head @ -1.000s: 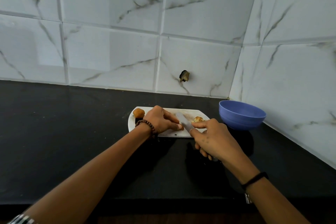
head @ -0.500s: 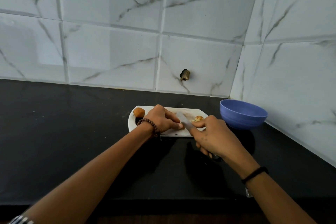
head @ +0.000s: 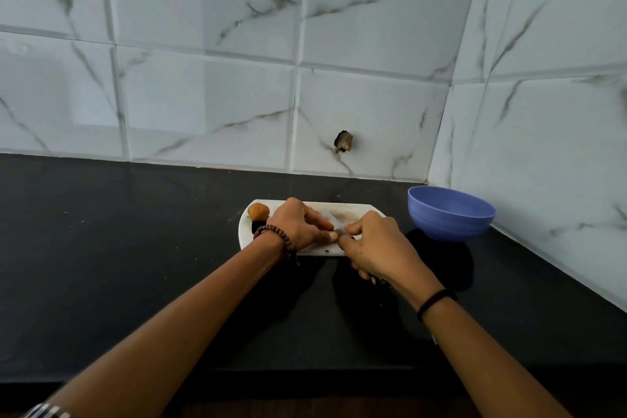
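Slicing step, on the cutting board [head: 353, 209] at the desk's [head: 135, 248] back right, near the wall corner.
- Right hand [head: 376, 248] is wrapped round the knife [head: 329, 218] handle, forefinger up near the blade. The blade angles toward the board's far edge.
- Left hand [head: 298, 227] has its fingers curled down, pinning the piece at mid-board near the front edge. The piece itself is hidden under the fingertips.
- The hands are touching at the cut line, so there is very little margin.

To do it well:
- Tuck the left fingertips back, with the knuckles as the blade guide.
- Use short, straight-down strokes with the tip on the board.
- Press the board flat; its front edge sits close to the hands.
- The brown ball [head: 258, 210] at the board's far left corner is well out of the way, so leave it.
- The blue bowl [head: 451, 214] is just right of the board, probably for the slices.
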`<act>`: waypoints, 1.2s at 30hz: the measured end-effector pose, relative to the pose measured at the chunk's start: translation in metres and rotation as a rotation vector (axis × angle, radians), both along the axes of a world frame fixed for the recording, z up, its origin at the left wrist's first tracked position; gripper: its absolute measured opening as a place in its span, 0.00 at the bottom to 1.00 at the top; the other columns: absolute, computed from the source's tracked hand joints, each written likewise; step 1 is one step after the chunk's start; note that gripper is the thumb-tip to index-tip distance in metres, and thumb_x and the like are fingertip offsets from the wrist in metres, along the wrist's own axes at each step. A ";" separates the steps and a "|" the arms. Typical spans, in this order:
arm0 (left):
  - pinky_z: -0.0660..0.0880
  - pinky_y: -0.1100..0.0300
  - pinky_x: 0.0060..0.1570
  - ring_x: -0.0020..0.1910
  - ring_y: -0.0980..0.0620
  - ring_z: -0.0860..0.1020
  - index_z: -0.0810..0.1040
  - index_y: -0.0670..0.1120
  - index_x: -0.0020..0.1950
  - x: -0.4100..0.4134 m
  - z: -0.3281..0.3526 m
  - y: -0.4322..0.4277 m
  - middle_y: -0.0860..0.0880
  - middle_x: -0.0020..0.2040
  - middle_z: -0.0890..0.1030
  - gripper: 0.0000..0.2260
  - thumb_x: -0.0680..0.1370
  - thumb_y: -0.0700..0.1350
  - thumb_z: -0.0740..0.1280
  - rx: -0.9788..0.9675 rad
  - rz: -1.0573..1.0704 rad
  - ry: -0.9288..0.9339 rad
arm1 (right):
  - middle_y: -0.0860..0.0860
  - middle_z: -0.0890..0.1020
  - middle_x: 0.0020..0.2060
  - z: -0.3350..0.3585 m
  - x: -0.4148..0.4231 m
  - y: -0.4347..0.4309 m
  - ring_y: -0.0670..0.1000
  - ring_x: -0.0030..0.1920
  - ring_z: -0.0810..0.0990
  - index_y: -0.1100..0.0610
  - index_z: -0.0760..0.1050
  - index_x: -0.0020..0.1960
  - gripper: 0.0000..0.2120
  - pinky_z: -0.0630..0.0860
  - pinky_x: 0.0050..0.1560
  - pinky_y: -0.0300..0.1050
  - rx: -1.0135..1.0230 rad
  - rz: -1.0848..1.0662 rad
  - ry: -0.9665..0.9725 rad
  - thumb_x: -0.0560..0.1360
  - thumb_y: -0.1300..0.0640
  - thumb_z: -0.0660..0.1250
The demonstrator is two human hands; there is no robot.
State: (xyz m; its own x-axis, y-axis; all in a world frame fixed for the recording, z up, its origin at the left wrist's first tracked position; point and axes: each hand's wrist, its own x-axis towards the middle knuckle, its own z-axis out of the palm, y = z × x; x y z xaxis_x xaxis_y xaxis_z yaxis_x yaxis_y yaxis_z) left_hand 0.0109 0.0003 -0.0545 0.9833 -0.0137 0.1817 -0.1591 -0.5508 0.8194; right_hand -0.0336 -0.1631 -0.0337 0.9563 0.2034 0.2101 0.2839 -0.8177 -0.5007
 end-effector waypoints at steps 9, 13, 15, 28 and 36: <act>0.76 0.55 0.61 0.50 0.57 0.81 0.87 0.49 0.45 -0.001 -0.001 0.002 0.54 0.44 0.86 0.07 0.68 0.45 0.78 0.004 -0.040 -0.026 | 0.49 0.79 0.28 0.001 -0.025 -0.013 0.47 0.24 0.78 0.50 0.79 0.55 0.09 0.83 0.42 0.50 -0.177 -0.009 -0.015 0.80 0.50 0.62; 0.76 0.55 0.60 0.50 0.57 0.81 0.87 0.51 0.43 -0.002 -0.002 0.003 0.54 0.44 0.86 0.07 0.67 0.46 0.79 0.006 -0.041 -0.040 | 0.50 0.82 0.31 0.005 -0.031 -0.028 0.47 0.26 0.80 0.49 0.75 0.63 0.13 0.84 0.39 0.51 -0.144 0.003 0.057 0.79 0.49 0.64; 0.76 0.55 0.60 0.50 0.56 0.80 0.86 0.51 0.43 -0.001 -0.001 0.003 0.54 0.44 0.86 0.07 0.67 0.47 0.79 0.013 -0.046 -0.034 | 0.52 0.83 0.33 0.007 -0.033 -0.035 0.46 0.26 0.79 0.47 0.73 0.70 0.18 0.83 0.33 0.44 -0.072 0.018 0.122 0.80 0.49 0.65; 0.73 0.53 0.63 0.53 0.55 0.79 0.86 0.55 0.42 0.007 -0.003 0.006 0.54 0.47 0.85 0.02 0.73 0.49 0.73 0.096 -0.090 -0.022 | 0.51 0.77 0.26 0.010 -0.007 -0.029 0.46 0.21 0.70 0.60 0.79 0.49 0.07 0.68 0.23 0.41 0.378 -0.004 0.221 0.76 0.57 0.71; 0.75 0.51 0.60 0.52 0.54 0.79 0.85 0.57 0.41 0.011 -0.005 0.007 0.53 0.46 0.85 0.01 0.72 0.51 0.73 0.151 -0.087 -0.052 | 0.52 0.80 0.30 0.001 -0.006 -0.028 0.45 0.21 0.73 0.59 0.76 0.54 0.10 0.68 0.22 0.39 0.315 -0.030 0.365 0.77 0.55 0.71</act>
